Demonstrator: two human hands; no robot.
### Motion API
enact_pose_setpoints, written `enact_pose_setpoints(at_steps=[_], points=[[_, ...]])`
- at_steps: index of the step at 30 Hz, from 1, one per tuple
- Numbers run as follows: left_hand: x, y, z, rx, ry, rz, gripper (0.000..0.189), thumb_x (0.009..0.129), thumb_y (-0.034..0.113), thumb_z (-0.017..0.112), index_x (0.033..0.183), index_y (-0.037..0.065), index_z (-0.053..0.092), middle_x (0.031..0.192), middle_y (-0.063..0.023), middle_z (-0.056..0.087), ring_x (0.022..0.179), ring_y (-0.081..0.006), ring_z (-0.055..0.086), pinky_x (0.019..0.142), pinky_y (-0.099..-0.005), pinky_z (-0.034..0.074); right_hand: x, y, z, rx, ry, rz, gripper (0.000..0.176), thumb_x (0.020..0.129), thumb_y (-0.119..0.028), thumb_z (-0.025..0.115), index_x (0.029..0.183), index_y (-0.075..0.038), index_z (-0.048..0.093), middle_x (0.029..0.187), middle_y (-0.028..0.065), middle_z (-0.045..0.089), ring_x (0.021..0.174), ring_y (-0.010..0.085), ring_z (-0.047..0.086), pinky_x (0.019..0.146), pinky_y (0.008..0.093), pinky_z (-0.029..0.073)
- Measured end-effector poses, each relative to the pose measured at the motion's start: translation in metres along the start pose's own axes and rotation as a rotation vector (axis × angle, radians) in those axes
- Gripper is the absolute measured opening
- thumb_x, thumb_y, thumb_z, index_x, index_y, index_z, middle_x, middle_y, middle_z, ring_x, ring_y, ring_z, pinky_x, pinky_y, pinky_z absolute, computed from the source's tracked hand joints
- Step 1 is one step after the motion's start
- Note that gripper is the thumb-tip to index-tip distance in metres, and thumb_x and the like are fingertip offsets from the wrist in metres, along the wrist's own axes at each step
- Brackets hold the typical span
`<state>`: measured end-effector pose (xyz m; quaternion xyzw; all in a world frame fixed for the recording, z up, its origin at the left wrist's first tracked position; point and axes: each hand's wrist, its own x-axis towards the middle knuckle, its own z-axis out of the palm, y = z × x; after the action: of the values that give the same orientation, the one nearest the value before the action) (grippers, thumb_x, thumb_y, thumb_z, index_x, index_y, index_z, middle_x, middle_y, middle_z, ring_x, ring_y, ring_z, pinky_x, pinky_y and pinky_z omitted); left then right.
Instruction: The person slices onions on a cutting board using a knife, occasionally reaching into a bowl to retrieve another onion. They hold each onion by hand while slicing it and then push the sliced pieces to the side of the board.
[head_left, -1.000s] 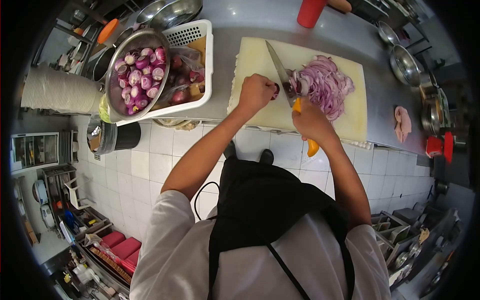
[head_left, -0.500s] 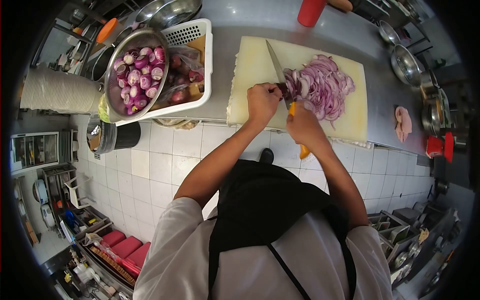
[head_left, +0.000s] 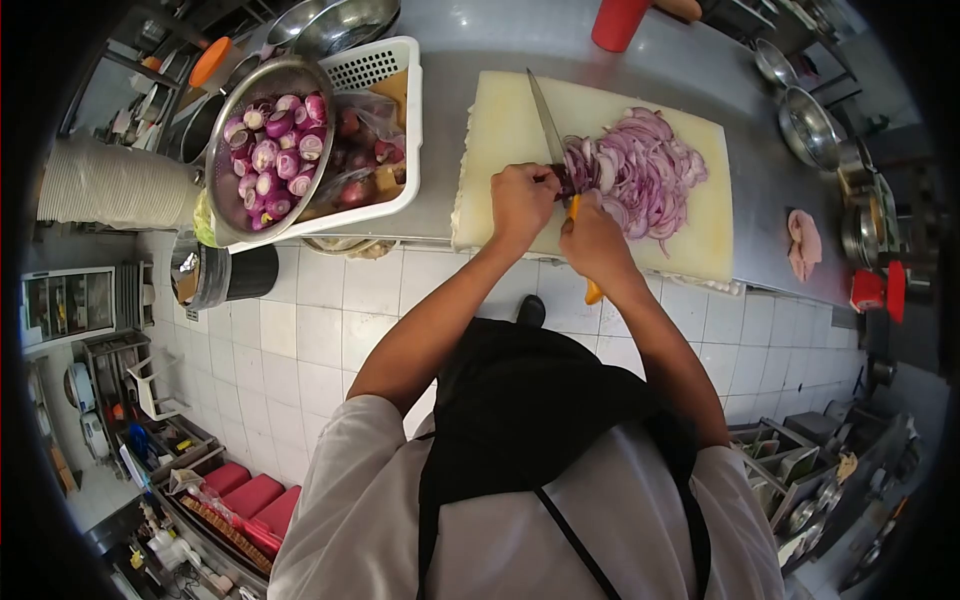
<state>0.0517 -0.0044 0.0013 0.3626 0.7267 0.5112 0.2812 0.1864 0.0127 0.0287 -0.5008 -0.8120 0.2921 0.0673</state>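
On a thick whitish cutting board (head_left: pixel 490 130), my left hand (head_left: pixel 523 205) is closed over a red onion piece (head_left: pixel 564 181), mostly hidden by my fingers. My right hand (head_left: pixel 595 238) grips the yellow-orange handle of a kitchen knife (head_left: pixel 545 115). Its long blade points away from me, its lower part beside the onion piece and my left fingertips. Right of the blade lies a heap of sliced red onion (head_left: pixel 650 165). Further left, a metal colander (head_left: pixel 222 170) of peeled red onions rests tilted on a white plastic basket (head_left: pixel 412 130).
Unpeeled onions (head_left: pixel 357 190) sit in a plastic bag inside the basket. A red container (head_left: pixel 617 25) stands at the back of the steel counter (head_left: pixel 440 85). A pink cloth (head_left: pixel 802 245) and metal bowls (head_left: pixel 810 130) are on the right. A bin (head_left: pixel 253 270) stands below left.
My right hand and the knife have shifted slightly left and toward my left hand, with less of the handle showing. My left hand keeps its hold on the onion piece.
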Motion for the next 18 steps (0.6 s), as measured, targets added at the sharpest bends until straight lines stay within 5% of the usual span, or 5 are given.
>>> enact_pose_setpoints(at_steps=[4,10,13,16,18], points=[[0.002,-0.004,-0.002,0.005,-0.026,0.013,0.018,0.087,0.011,0.072,0.094,-0.005,0.08,0.072,-0.0133,0.077,0.063,-0.0146,0.072,0.066,-0.029,0.058,0.01,0.001,-0.014,0.089,-0.119,0.07,0.026,0.093,-0.008,0.056,0.111,0.009,0.049,0.092,0.0341,0.069,0.081,0.0497,0.071,0.074,0.0551,0.057],[0.003,-0.003,-0.002,0.015,-0.033,-0.017,0.018,0.088,0.01,0.072,0.094,-0.005,0.079,0.072,-0.0134,0.077,0.064,-0.0138,0.073,0.066,-0.0288,0.058,-0.012,-0.041,-0.077,0.173,-0.309,0.243,0.028,0.097,-0.011,0.051,0.116,0.009,0.047,0.086,0.0257,0.067,0.052,0.0312,0.067,0.048,0.0423,0.054],[0.004,-0.01,0.0,-0.037,-0.032,-0.004,0.019,0.089,0.011,0.072,0.094,-0.006,0.079,0.071,-0.0126,0.076,0.063,-0.0126,0.072,0.065,-0.0289,0.058,-0.017,-0.046,-0.075,0.185,-0.29,0.237,0.029,0.096,-0.01,0.051,0.116,0.01,0.047,0.087,0.0252,0.067,0.053,0.0324,0.067,0.05,0.0432,0.054],[0.003,-0.007,0.0,-0.068,-0.008,-0.021,0.015,0.083,0.008,0.071,0.088,-0.003,0.079,0.07,-0.0187,0.074,0.062,-0.0248,0.073,0.066,-0.0341,0.058,-0.012,-0.037,-0.048,0.166,-0.235,0.237,0.027,0.093,-0.008,0.056,0.112,0.01,0.047,0.095,0.0323,0.07,0.069,0.0428,0.072,0.061,0.049,0.058],[0.003,-0.005,-0.001,-0.013,-0.029,-0.039,0.017,0.086,0.01,0.072,0.092,-0.004,0.08,0.071,-0.0142,0.075,0.063,-0.017,0.072,0.065,-0.0313,0.058,0.001,-0.006,-0.004,0.023,-0.071,0.058,0.031,0.092,-0.009,0.058,0.114,0.009,0.046,0.096,0.0336,0.069,0.08,0.0468,0.072,0.073,0.053,0.058]])
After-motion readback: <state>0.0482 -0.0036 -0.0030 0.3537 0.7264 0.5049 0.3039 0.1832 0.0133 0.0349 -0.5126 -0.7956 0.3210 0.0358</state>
